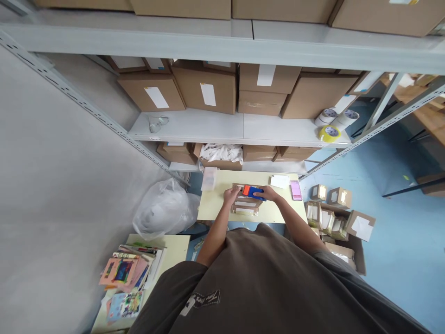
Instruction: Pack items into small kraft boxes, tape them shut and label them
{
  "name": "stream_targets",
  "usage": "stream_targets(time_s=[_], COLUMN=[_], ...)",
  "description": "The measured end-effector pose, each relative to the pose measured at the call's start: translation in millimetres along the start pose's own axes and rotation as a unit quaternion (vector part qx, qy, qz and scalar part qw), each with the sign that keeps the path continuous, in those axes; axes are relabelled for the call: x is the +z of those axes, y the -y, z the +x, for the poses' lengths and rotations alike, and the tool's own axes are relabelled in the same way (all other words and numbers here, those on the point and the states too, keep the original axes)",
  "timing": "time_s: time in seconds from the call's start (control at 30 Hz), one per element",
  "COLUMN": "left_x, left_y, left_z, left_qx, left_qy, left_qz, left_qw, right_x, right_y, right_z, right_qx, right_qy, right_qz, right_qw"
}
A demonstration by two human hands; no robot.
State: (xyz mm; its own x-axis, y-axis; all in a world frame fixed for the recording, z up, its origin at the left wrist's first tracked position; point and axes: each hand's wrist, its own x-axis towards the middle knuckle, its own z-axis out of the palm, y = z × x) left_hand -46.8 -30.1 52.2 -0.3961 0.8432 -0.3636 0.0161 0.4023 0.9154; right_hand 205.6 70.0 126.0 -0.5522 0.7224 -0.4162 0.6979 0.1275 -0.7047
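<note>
- The fingers (263, 190) of the right hand (270, 194) are closed over the blue end of a blue-and-orange handheld tool (253, 192), gripping it from the 3 o'clock side.
- The left hand (231, 195) has its fingers partly spread and touching the left end of a flat cardboard box (245, 204), just beside the tool's orange end (whether they grip the box, I cannot tell).
- The tool sits on the box, which lies on a pale yellow table (217, 206), and both are near the table's middle.
- Clock directions from the hands, 12 o'clock straight ahead:
  - At 1 o'clock, a white card (280, 182) lies on the table.
  - At 2 o'clock, a pink stack (295, 190) sits at the table's edge.
  - At 11 o'clock, a translucent pack (208, 178) stands on the table.
  - At 3 o'clock, small cardboard boxes (330, 215) sit on the blue floor (399, 260).
  - At 9 o'clock, a white plastic bag (165, 208) lies on the floor.
  - At 7 o'clock, papers and booklets (125, 278) cover a 2nd table.
  - At 12 o'clock, grey metal shelves (239, 132) hold cartons (206, 90) and 3 tape rolls (332, 123).
</note>
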Motion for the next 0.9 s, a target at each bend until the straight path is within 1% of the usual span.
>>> stream_targets(time_s=[0.07,0.17,0.27,0.4,0.5,0.57,0.63,0.77,0.9], left_x=[1.3,2.2,0.6,-3.9,-6.4,-7.9,-10.0,-17.4,-25.9], left_y=[-0.7,-4.3,-9.2,-8.9,-0.8,6.1,11.9,17.8,21.4], left_z=[-0.9,0.3,4.3,7.3,5.3,3.9,4.2,11.1,19.4], left_qx=[0.025,0.046,0.039,0.006,0.004,0.002,-0.008,-0.035,-0.037], left_qy=[-0.019,-0.056,-0.080,-0.061,-0.036,-0.027,-0.035,-0.071,-0.087], left_qz=[0.029,0.032,0.017,0.016,0.025,0.025,0.018,0.013,0.032], left_qw=[0.999,0.997,0.996,0.998,0.999,0.999,0.999,0.997,0.995], right_x=[-3.7,-10.7,-15.5,-9.2,0.6,4.6,5.6,4.0,6.5], right_y=[3.4,7.4,8.0,1.7,-5.0,-8.0,-8.8,-6.1,-0.8], right_z=[1.3,3.2,6.0,12.6,17.7,20.2,21.9,24.8,29.1], right_qx=[-0.001,-0.006,0.000,0.015,0.022,0.025,0.027,0.019,0.012], right_qy=[0.004,0.002,-0.006,0.017,0.035,0.037,0.035,0.035,0.037], right_qz=[0.007,0.006,-0.003,0.011,0.022,0.019,0.003,-0.022,-0.047], right_qw=[1.000,1.000,1.000,1.000,0.999,0.999,0.999,0.999,0.998])
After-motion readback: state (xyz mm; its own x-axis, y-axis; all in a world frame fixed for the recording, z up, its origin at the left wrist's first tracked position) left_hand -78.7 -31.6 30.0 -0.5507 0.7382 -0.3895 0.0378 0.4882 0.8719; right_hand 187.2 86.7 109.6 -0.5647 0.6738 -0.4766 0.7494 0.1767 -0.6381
